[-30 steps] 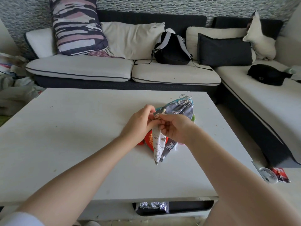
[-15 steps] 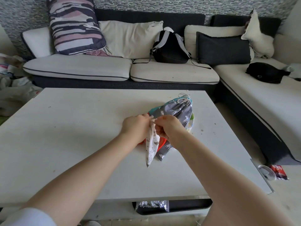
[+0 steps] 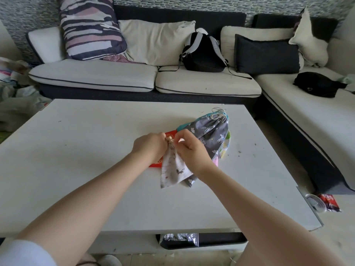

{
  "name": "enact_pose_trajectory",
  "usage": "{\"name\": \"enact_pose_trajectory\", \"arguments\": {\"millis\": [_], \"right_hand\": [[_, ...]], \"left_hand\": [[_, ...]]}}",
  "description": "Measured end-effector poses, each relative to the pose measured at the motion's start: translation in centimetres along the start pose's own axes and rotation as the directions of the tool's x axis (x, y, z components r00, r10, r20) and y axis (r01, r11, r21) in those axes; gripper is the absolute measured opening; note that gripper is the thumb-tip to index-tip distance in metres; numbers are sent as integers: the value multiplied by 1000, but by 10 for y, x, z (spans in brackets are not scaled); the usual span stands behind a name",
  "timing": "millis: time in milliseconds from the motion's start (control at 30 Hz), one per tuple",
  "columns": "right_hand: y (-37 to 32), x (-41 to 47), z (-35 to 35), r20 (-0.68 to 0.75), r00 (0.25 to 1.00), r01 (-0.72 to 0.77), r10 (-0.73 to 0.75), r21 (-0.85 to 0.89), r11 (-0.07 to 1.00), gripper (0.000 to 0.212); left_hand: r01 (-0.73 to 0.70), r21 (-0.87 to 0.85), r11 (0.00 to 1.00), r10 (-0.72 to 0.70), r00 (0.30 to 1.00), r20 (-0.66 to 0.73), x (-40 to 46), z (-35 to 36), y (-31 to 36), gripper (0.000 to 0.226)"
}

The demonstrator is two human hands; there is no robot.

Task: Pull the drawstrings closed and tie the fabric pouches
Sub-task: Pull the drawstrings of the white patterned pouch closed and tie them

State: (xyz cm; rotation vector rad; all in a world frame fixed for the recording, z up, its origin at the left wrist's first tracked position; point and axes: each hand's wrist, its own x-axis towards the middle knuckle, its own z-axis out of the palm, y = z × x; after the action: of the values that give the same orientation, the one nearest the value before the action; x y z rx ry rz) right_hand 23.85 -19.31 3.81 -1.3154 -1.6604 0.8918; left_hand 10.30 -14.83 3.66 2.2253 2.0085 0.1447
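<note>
Left hand (image 3: 148,145) and right hand (image 3: 189,148) both pinch the gathered neck of a small white printed fabric pouch (image 3: 173,169), fingertips closed on its beige drawstring (image 3: 170,139). The pouch hangs from that grip just above the white table (image 3: 76,160). Compared with a second ago the hands sit lower and closer to the body, and the neck now looks cinched into a tight bunch, where before the mouth was looser. Judgement: closure is done on this pouch; the knot is being formed, not confirmed finished, since the fingers hide it.

Behind the hands: a grey drawstring pouch with white animal print (image 3: 210,135), its white cord already bunched at the top, lying over other coloured fabric. A flat red packet (image 3: 163,148) lies under the left hand. These crowd the working spot but do not block the cord. Beyond the table, a black backpack (image 3: 203,52) rests on the cream sofa (image 3: 96,75).
</note>
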Motion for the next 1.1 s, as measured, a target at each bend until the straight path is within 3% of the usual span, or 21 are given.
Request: {"name": "enact_pose_trajectory", "arguments": {"millis": [100,267,367,400,467,567,600,633,667,733,800,867,900,1000,1100], "right_hand": [[4,5,-7,2,999,-49,49,95,994,28],[4,0,6,84,995,52,-48,-45,998,38],[9,-2,-1,142,990,-22,0,160,987,35],[10,-2,-5,174,985,-50,5,252,966,32],[9,0,-11,157,988,-60,4,353,934,27],[13,18,-11,-64,993,-67,97,359,931,22],[17,25,-11,-121,982,-97,146,340,935,19],[23,30,-11,-133,974,-133,182,313,940,16],[32,34,-13,-100,972,-176,211,283,943,17],[55,38,-17,25,963,-267,267,199,943,40],[80,35,-22,66,954,-288,291,-62,956,62],[107,33,-23,60,941,-288,333,-378,880,77],[117,29,-22,80,921,-305,380,-458,835,89],[142,25,-10,180,853,-335,489,-530,779,116],[160,29,-1,181,852,-320,490,-562,763,122]], "left_hand": [[-59,-90,994,57,998,-17,-1,-4,-3,29],[1,37,999,-1,1000,4,2,0,1,11],[-71,48,996,71,997,-8,4,6,3,9],[-107,-9,994,107,994,22,6,7,2,12],[-122,-314,942,153,985,76,10,5,3,23],[2,-771,637,21,1000,20,22,6,7,27],[42,-831,555,-26,999,33,27,10,8,25],[71,-838,542,-40,997,59,31,15,7,35],[85,-809,582,-20,996,90,33,23,6,50],[85,-726,683,29,989,144,36,42,-1,69],[63,-653,755,67,983,173,36,61,-11,85],[85,-542,836,88,954,285,34,83,-21,109],[108,-451,886,71,929,364,31,94,-24,120],[107,-165,981,-15,878,479,32,123,-28,131],[110,-65,992,-67,880,470,39,141,-28,127]]}}
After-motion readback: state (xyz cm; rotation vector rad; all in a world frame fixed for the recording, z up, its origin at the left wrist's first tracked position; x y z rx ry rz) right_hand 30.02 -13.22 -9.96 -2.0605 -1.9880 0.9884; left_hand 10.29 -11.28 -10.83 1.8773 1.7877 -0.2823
